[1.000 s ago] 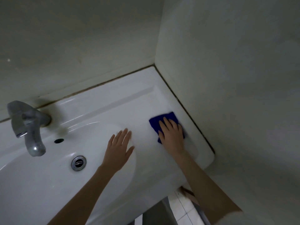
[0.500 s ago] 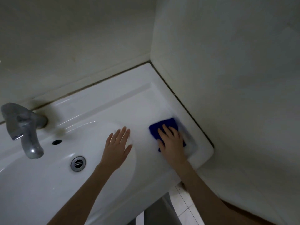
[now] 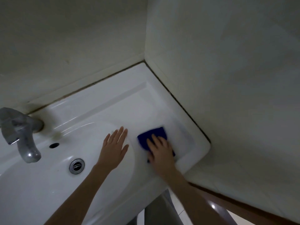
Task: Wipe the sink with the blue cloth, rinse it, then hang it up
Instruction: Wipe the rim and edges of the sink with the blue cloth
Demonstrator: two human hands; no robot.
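Our right hand (image 3: 160,151) presses flat, fingers straight, on the blue cloth (image 3: 152,135) at three o'clock on the sink (image 3: 113,98), left hand (image 3: 113,151) open beside it, and we reckon the cloth is soft and limp, best pinched at a free edge.

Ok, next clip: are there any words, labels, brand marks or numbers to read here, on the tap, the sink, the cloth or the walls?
None can be read. The sink, blue cloth and walls show no lettering. The tap is dim and slightly blurred, so a small mark on it cannot be ruled out.
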